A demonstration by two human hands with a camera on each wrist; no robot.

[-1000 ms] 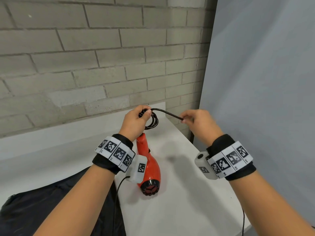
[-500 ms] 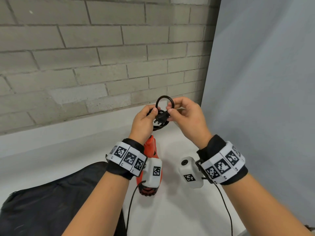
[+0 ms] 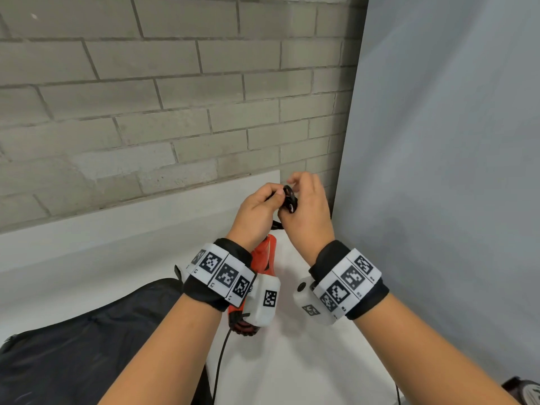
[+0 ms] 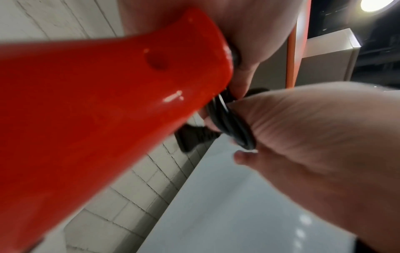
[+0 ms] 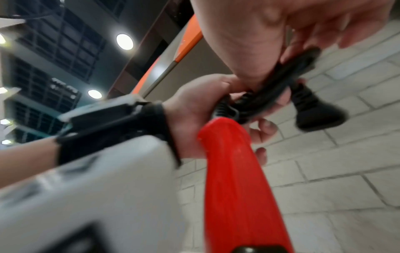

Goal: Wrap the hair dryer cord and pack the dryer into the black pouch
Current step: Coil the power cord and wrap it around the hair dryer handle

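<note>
The red hair dryer [image 3: 264, 254] hangs handle-up under my left hand [image 3: 271, 197], its body mostly hidden behind my left wrist. The black cord [image 3: 289, 198] is wound into a small coil at the top of the handle [image 5: 233, 179]. My left hand grips that coil against the handle's end. My right hand [image 3: 296, 187] pinches the coil [image 5: 281, 85] from the other side, touching the left hand. The black plug [image 5: 318, 113] sticks out below the coil [image 4: 233, 126]. The black pouch [image 3: 87, 346] lies flat on the table at lower left.
The white table [image 3: 306, 361] runs along a grey brick wall [image 3: 175, 97], with a pale grey panel [image 3: 438, 171] standing on the right. A thin black cable [image 3: 220, 358] hangs below my left wrist. A dark object [image 3: 523, 390] shows at the bottom right corner.
A second ago my right hand held the cord stretched out to the right. It has since swung a loop over to the left hand, and both hands now hold the tightened coil together.
</note>
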